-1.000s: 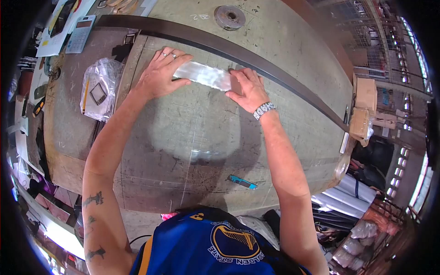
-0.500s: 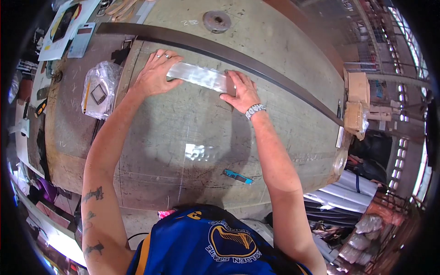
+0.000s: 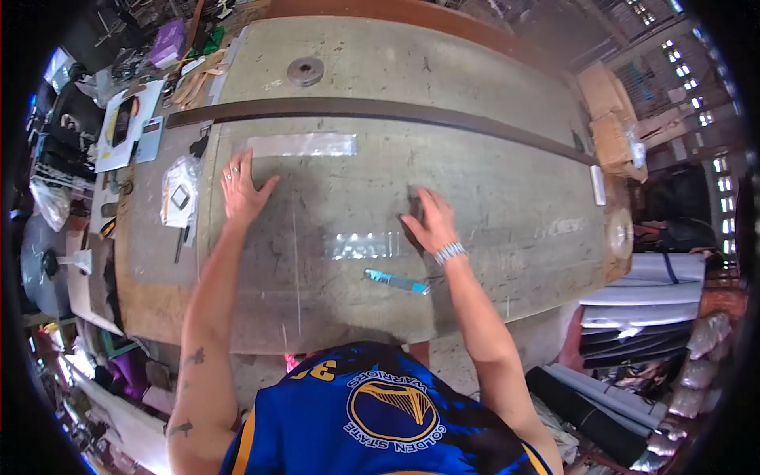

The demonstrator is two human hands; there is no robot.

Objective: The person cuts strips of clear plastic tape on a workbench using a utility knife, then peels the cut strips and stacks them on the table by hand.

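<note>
**Clear strip lies by the left hand, along the dark bar**

The left hand [image 3: 245, 195] is spread wide, thumb out, with nothing seen in its grasp; its fingertips are at the left end of the clear strip [image 3: 305, 145], whether touching or just short I can't tell. The right hand [image 3: 431, 224] is loosely parted between thumb and fingers, holding nothing visible, and sits farther from the dark bar [image 3: 380, 109] than the strip does.

The strip lies just on the person's side of the bar, its long axis roughly parallel to it, running rightward from the left fingertips. The left hand is clearly nearer to it. Farther from the bar, left of the right hand, is a shiny patch [image 3: 364, 245], film or glare; farther again, the blue cutter [image 3: 396, 281]. Beyond the bar sits a round disc [image 3: 305, 71].
</note>
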